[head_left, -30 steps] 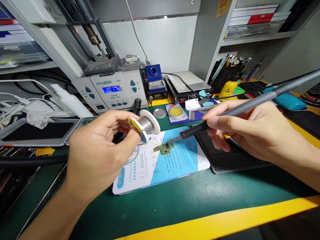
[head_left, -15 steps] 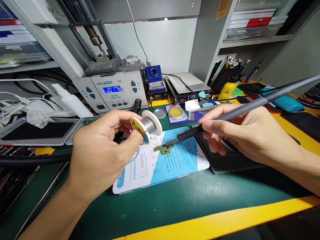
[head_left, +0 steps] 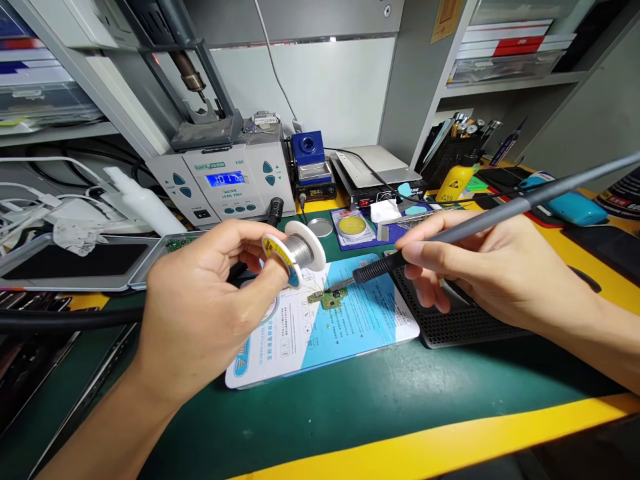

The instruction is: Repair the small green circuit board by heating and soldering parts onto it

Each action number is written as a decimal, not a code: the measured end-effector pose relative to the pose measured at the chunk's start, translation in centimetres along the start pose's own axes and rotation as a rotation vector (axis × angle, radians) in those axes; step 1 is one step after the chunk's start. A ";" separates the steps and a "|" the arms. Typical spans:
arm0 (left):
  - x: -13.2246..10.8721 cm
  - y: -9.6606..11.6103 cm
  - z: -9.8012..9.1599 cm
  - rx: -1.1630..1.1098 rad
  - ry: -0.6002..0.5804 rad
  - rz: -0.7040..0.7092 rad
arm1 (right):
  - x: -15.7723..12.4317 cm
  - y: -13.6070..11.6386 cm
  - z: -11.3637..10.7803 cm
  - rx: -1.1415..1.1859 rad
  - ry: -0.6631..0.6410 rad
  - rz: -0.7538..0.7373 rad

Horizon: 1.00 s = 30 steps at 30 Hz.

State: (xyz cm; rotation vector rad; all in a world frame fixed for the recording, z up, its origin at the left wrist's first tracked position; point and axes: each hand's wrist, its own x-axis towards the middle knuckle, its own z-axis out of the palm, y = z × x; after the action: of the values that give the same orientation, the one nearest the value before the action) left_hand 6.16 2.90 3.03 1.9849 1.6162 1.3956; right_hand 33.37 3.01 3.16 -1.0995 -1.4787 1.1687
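A spool of solder wire (head_left: 302, 252) is pinched between the thumb and fingers of my left hand (head_left: 200, 307). From it a thin strand runs down toward a small green circuit board (head_left: 332, 300). Held like a pen, a soldering iron (head_left: 380, 267) sits in my right hand (head_left: 480, 267), its metal tip at the board's upper edge. Whether tip and wire touch is too small to tell. Under the board lies a flat white and blue box (head_left: 360, 340) with printed text.
Behind stand a grey hot air station (head_left: 220, 180), a blue soldering station (head_left: 313, 167) and a flat-topped device (head_left: 375, 173). An open yellow paste tin (head_left: 352, 225) sits past the box. A black perforated tray (head_left: 450, 330) lies under my right hand, and a white bottle (head_left: 145, 200) leans left.
Both hands stay nearly where they were, the right one shifted very slightly left. The soldering station's display went from 265 to 264.
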 end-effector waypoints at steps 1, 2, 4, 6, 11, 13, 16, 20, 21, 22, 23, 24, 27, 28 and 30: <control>0.0 0.0 0.0 0.005 0.001 0.006 | 0.0 0.0 0.0 0.004 -0.002 0.002; -0.1 0.0 0.0 0.013 0.003 0.012 | 0.0 0.0 0.0 0.005 -0.005 0.002; -0.1 0.0 0.1 0.029 0.008 0.015 | 0.0 0.1 0.0 0.002 -0.010 0.000; -0.2 -0.1 0.1 0.035 0.014 0.017 | 0.1 0.2 -0.1 -0.005 -0.006 -0.005; -0.2 0.0 0.1 0.047 0.005 0.011 | 0.2 0.3 0.0 -0.012 -0.007 -0.004; -0.2 0.1 0.1 0.050 0.004 0.007 | 0.2 0.2 0.0 -0.005 -0.008 0.001; -0.1 0.1 0.1 0.068 0.008 0.008 | 0.1 0.2 0.0 0.001 -0.014 0.003; -0.1 0.1 0.0 0.091 0.014 0.024 | 0.0 0.1 0.0 0.003 -0.016 0.004; -0.1 0.1 0.0 0.094 0.015 0.029 | 0.0 0.2 0.0 0.004 -0.019 0.005; -0.1 0.1 0.0 0.097 0.017 0.034 | 0.0 0.2 0.0 0.004 -0.023 0.004; -0.1 0.2 -0.1 0.101 0.018 0.034 | 0.0 0.2 0.0 0.004 -0.026 0.000; -0.1 0.2 -0.1 0.108 0.015 0.028 | 0.0 0.1 0.0 0.004 -0.029 -0.003; -0.2 0.4 -0.2 0.127 0.000 0.009 | 0.0 0.1 0.0 0.005 -0.033 -0.010; -0.2 0.4 -0.3 0.129 -0.005 0.004 | 0.0 0.1 0.1 0.003 -0.033 -0.011; -0.2 0.3 -0.2 0.126 -0.007 0.002 | -0.1 0.0 0.1 -0.005 -0.030 -0.013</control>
State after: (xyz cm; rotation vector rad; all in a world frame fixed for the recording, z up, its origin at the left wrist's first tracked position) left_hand 6.21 2.48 3.26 2.0575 1.7397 1.3153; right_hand 33.30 2.89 3.09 -1.0783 -1.5100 1.1772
